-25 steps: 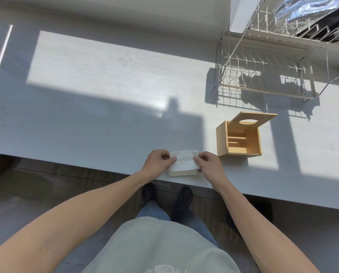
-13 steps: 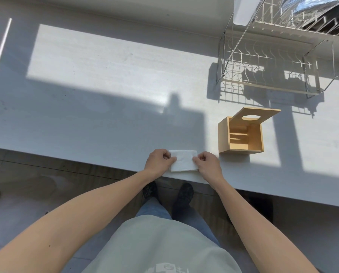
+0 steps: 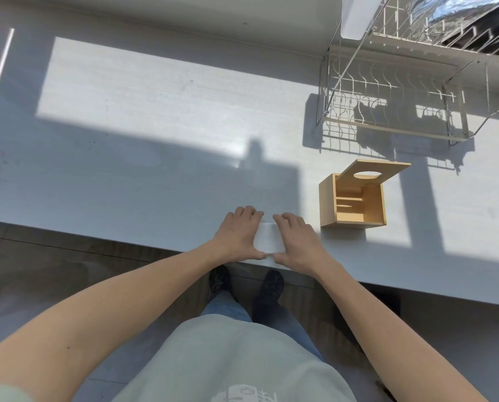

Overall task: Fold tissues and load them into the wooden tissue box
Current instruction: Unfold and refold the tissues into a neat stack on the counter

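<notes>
Now pressing flat on a folded white tissue (image 3: 267, 237) at the near edge of the pale counter (image 3: 143, 158): left hand (image 3: 238, 237) on its left side, right hand (image 3: 296, 242) on its right, fingers (image 3: 247, 211) spread fairly wide and laid over the paper, thumbs nearly meeting at its near edge, gripping nothing. Just right of the right hand, standing apart from it, the wooden tissue box (image 3: 351, 203), open side facing up toward the camera, its lid (image 3: 373, 172) with an oval hole tilted back. Farther back on the right, a wire dish rack (image 3: 393, 94).
</notes>
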